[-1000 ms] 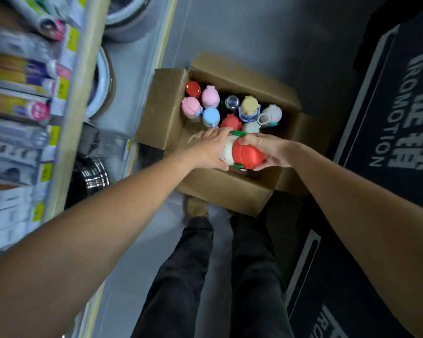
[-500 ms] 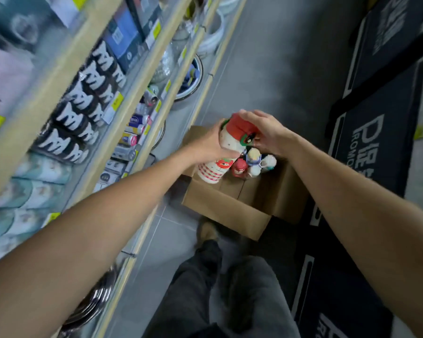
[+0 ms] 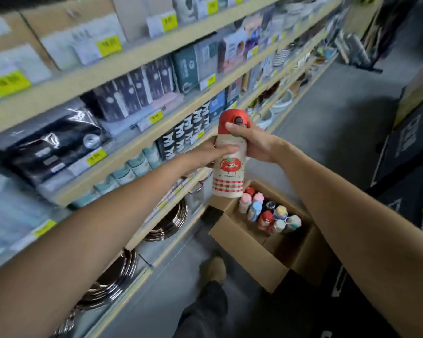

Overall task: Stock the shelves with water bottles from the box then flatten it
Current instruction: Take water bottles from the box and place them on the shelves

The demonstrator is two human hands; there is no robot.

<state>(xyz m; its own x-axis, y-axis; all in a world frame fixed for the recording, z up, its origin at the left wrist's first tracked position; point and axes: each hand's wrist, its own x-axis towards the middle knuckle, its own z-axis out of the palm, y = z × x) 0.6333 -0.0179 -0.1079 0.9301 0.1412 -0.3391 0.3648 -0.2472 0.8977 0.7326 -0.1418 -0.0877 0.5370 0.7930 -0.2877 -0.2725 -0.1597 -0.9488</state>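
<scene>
Bottle (image 3: pixel 228 167), cream-bodied with a red cap, a tomato print and red stripes, upright in mid-air and clamped from both sides. Left grip (image 3: pixel 213 153) curled round the upper body, fingers (image 3: pixel 226 150) lying across the front just above the print. Right grip (image 3: pixel 257 140) closed on the neck and cap from the opposite side, thumb on the red cap beside its dark button.

Below the grips and slightly to their right, open cardboard box (image 3: pixel 244 247) on the grey floor (image 3: pixel 327 132), flaps folded outward. Other bottles (image 3: pixel 266 214) standing upright in a cluster at its far end, with pink, blue, red, yellow and pale caps.

Left of the grips and beyond them, tiered wooden shelves (image 3: pixel 132 67) packed with blurred packaged goods, yellow price tags (image 3: pixel 97 156) along the edges. Under the left forearm, shiny steel pans (image 3: pixel 167 223) on the lowest shelf. Right of the grips, dark printed mat (image 3: pixel 405 142). Beneath them, beside the box, one tan shoe (image 3: pixel 213 268).
</scene>
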